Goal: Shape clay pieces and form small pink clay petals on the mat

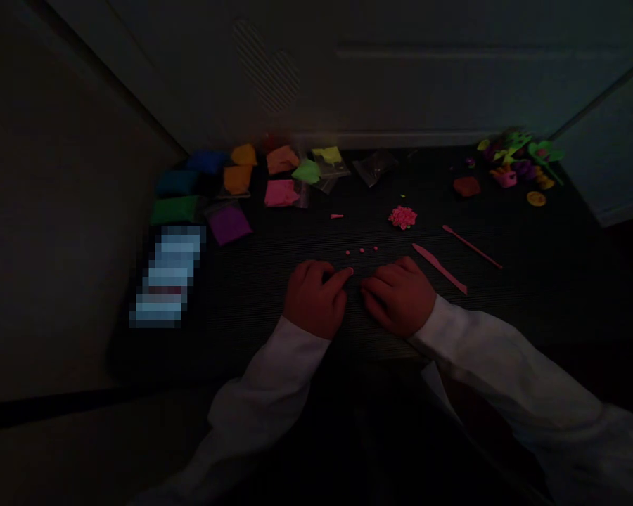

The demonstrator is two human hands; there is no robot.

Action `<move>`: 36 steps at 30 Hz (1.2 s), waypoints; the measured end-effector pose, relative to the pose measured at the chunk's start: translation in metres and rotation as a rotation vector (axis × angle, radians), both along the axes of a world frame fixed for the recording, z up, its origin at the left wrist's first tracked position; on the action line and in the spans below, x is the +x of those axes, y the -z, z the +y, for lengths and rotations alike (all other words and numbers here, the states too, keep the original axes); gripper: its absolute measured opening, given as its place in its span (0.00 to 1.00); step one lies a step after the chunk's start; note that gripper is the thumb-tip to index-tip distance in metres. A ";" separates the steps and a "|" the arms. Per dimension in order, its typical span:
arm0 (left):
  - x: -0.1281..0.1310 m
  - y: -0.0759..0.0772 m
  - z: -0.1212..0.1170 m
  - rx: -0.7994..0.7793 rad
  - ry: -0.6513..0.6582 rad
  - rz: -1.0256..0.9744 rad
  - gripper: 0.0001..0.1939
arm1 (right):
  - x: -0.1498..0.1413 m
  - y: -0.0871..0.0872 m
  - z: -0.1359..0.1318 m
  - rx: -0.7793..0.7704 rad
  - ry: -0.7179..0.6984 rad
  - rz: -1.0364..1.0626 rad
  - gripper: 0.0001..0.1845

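My left hand [316, 299] rests on the dark table with its index finger stretched out and the others curled under. A pale pink spot shows at that fingertip; I cannot tell whether it is a nail or a bit of clay. Close beside it, my right hand [399, 295] lies with fingers bent and pressed together, their tips hidden. Just beyond the hands sit three small pink clay balls [361, 250] in a row. Further back is a pink clay flower-like cluster [402, 217] of many small pieces. A pink modelling knife [439, 268] lies to the right of my right hand.
A thin pink tool [472, 247] lies right of the knife. A small pink piece [337, 216] sits mid-table. Bagged clay, such as a purple pack [228, 223], fills the back left near a blurred bright screen [167, 276]. Coloured clay flowers [522, 158] stand back right, by a wall.
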State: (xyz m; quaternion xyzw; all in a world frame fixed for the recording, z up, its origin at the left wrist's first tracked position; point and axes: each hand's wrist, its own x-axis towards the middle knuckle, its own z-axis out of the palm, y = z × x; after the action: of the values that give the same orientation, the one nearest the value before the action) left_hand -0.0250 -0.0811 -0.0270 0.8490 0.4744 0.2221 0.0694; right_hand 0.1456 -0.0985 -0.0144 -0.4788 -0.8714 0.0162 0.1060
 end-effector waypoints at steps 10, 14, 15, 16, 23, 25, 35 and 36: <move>0.000 0.001 0.000 -0.020 0.008 0.010 0.16 | 0.000 0.001 0.000 0.002 0.006 0.015 0.15; 0.001 0.001 0.000 -0.034 -0.005 -0.013 0.15 | 0.000 0.001 0.000 -0.010 0.013 0.027 0.15; 0.001 0.001 0.001 -0.036 -0.005 -0.018 0.15 | 0.000 0.000 0.000 -0.016 0.013 0.025 0.15; 0.001 0.001 0.001 -0.039 -0.004 -0.023 0.15 | 0.000 0.000 0.000 -0.021 0.014 0.022 0.15; -0.001 0.003 0.002 -0.008 -0.031 -0.068 0.13 | -0.003 -0.004 0.000 -0.036 0.034 -0.003 0.19; -0.001 0.003 0.002 -0.002 -0.043 -0.063 0.12 | -0.004 -0.005 0.000 -0.037 0.051 -0.017 0.21; -0.001 0.002 0.001 -0.008 -0.032 -0.048 0.14 | -0.005 -0.006 0.000 -0.062 0.058 -0.056 0.21; -0.001 0.002 0.001 -0.010 -0.030 -0.049 0.14 | -0.005 -0.006 0.001 -0.064 0.057 -0.055 0.21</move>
State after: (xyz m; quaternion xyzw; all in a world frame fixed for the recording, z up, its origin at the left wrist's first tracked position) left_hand -0.0256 -0.0796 -0.0290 0.8358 0.4864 0.2415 0.0816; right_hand 0.1403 -0.0980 -0.0088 -0.5067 -0.8591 0.0276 0.0671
